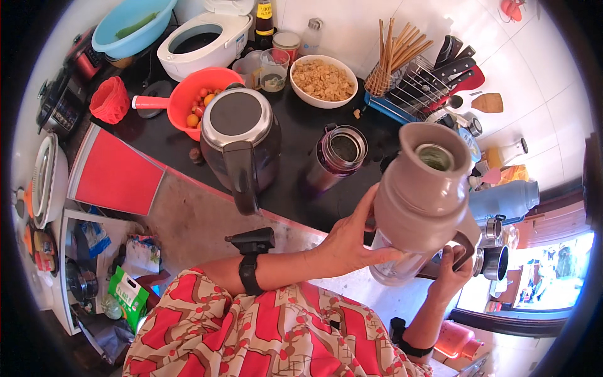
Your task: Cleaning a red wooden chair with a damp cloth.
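A taupe vacuum flask (421,201) with a wide open mouth is held up in front of the counter's edge, to the right. Against its left side lies my left hand (352,245), thumb low on the body and fingers partly hidden behind it. My right hand (449,273) is closed round the flask's handle at the lower right. On the counter, left of the flask, stands a purple metal tumbler (325,168) without a lid; its inside looks dark. Further left is a dark kettle (267,157) with a silver top, its black handle toward me.
Behind the tumbler sits a white bowl of flakes (323,81). A red colander (213,78) holds small fruits beside a white rice cooker (204,38). At the back right are a rack of knives (418,88) and chopsticks (396,47). A blue flask (505,201) stands at the right.
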The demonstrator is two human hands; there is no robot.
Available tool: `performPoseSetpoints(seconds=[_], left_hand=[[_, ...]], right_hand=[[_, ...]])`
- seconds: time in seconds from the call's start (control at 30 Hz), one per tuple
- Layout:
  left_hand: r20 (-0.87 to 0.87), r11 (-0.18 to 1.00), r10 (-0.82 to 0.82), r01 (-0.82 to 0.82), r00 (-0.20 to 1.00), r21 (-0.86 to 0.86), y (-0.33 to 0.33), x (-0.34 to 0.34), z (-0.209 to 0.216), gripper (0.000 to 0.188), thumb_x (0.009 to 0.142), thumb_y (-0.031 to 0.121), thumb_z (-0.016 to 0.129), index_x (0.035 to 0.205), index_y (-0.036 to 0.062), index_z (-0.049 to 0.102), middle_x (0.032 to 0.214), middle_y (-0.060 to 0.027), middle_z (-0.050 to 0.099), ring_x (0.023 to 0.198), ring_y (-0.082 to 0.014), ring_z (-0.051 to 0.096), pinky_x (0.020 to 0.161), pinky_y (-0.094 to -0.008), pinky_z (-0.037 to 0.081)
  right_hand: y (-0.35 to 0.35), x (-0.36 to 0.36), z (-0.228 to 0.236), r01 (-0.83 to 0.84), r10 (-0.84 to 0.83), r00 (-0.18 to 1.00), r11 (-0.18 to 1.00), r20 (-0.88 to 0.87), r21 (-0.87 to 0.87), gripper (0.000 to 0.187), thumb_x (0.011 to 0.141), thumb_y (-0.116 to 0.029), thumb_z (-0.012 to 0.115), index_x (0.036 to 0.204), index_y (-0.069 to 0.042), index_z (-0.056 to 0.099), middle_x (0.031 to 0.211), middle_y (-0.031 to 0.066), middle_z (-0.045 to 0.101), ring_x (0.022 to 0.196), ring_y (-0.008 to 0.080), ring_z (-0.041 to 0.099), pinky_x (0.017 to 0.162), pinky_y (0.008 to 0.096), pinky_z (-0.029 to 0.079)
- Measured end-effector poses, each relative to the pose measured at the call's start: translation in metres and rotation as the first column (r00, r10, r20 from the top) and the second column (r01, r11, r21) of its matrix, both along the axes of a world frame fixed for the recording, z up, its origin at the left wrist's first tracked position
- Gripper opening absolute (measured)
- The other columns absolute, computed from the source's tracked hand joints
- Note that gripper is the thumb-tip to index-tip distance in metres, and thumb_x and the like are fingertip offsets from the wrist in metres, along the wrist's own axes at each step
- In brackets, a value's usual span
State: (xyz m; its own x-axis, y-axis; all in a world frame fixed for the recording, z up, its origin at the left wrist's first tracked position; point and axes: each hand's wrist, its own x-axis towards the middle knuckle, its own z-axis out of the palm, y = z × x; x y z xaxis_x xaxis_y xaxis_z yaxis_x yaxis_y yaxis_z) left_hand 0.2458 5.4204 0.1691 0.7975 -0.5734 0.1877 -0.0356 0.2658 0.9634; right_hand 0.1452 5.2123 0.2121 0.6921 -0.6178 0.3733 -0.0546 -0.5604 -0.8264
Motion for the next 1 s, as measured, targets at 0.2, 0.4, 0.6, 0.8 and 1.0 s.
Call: performPoseSetpoints(seconds=[0.2,0.4,0.6,0.8,1.0], left_hand=[[0.249,0.996,0.052,-0.068,0.967,0.057,0.007,-0.004,0.011,0.103,0.074,0.032,0.073,0.142,-0.0008,0.002,0.137,-0.0277,0.032,0.125,-0.0379,0.04,0.104,-0.0419,0.034],[0.333,0.961,-0.207,0.127,0.92,0.246,0.046,-0.012,0.016,0.074,0.083,0.024,0.065,0.139,0.0014,0.024,0.134,-0.0208,0.042,0.123,-0.0321,0.044,0.101,-0.0387,0.036],[0.096,0.841,-0.378,0.298,0.921,0.451,0.107,-0.015,0.036,0.038,0.082,0.01,0.062,0.119,0.0019,0.055,0.106,-0.0123,0.064,0.091,-0.02,0.063,0.082,-0.0317,0.049],[-0.031,0.926,0.161,-0.14,0.986,0.352,0.166,-0.042,0.018,0.033,0.085,0.032,0.058,0.093,0.0001,0.058,0.085,-0.0107,0.062,0.063,-0.0117,0.057,0.056,-0.0221,0.047],[0.149,0.715,0.637,-0.652,0.756,0.251,0.203,-0.054,-0.006,0.018,0.088,0.021,0.052,0.08,0.0044,0.053,0.063,-0.0009,0.049,0.05,-0.0062,0.042,0.045,-0.02,0.03]], right_hand=[[0.008,0.001,-0.029,0.025,-0.102,0.951,0.966,0.292,0.256,0.013,0.08,-0.012,0.065,0.085,-0.002,0.06,0.072,-0.0006,0.058,0.065,0.007,0.051,0.059,0.0222,0.04],[0.011,0.015,-0.058,-0.081,-0.136,0.896,0.885,0.422,0.458,0.01,0.083,-0.014,0.063,0.086,-0.004,0.059,0.077,-0.0004,0.058,0.064,0.0067,0.051,0.056,0.0215,0.039],[0.014,0.038,-0.103,0.016,-0.236,0.879,0.884,0.415,0.468,0.01,0.081,-0.004,0.062,0.091,-0.003,0.059,0.081,0.0001,0.06,0.068,0.0075,0.052,0.062,0.0223,0.041],[0.039,0.066,-0.084,-0.108,-0.151,0.886,0.852,0.438,0.512,0.01,0.079,0.003,0.059,0.087,-0.002,0.06,0.077,-0.0032,0.058,0.068,0.0049,0.05,0.065,0.0198,0.04],[0.048,0.088,-0.095,-0.144,-0.141,0.878,0.834,0.458,0.533,0.013,0.076,0.003,0.061,0.088,-0.002,0.061,0.077,-0.0042,0.057,0.069,0.0048,0.05,0.064,0.0194,0.041]])
